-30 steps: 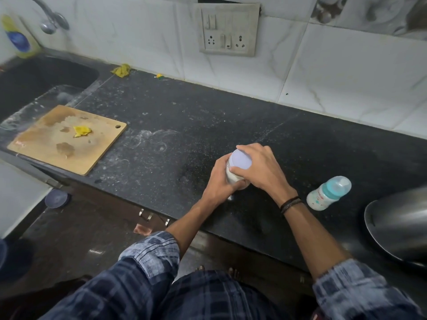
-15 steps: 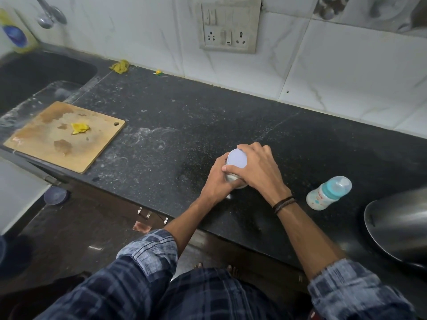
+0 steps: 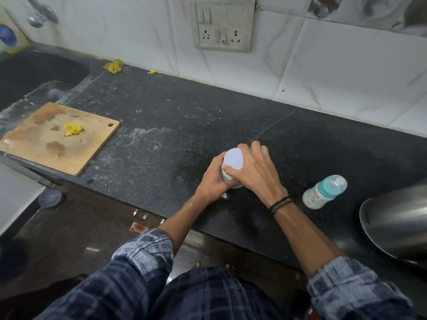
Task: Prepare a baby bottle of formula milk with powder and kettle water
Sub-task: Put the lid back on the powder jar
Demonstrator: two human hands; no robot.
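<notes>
- Both your arms reach out from your checked sleeves over the black tabletop (image 3: pixel 175 112). They meet near its front edge.
- Your left hand (image 3: pixel 213 179) comes in from the left. Its fingers curl round the side of a white tub (image 3: pixel 225 177) and hold it.
- Your right hand (image 3: pixel 253 172) comes in from the right, with its back facing up. Its fingers and thumb bend round the rim of the tub's pale lid (image 3: pixel 233 158) and grip it.
- You wear dark bands (image 3: pixel 280 203) on your right wrist.
- The tub stands on the tabletop between your two hands. I cannot tell what is in it.
- The baby bottle (image 3: pixel 324 192) stands on the tabletop to the right of your right hand. It has a blue-green ring and a clear cap. No hand touches it.
- A shiny steel kettle (image 3: pixel 397 227) sits at the far right, near the bottle.
- A wooden board (image 3: pixel 41 144) lies well apart on the left, with a yellow scrap (image 3: pixel 72 130) on it.
</notes>
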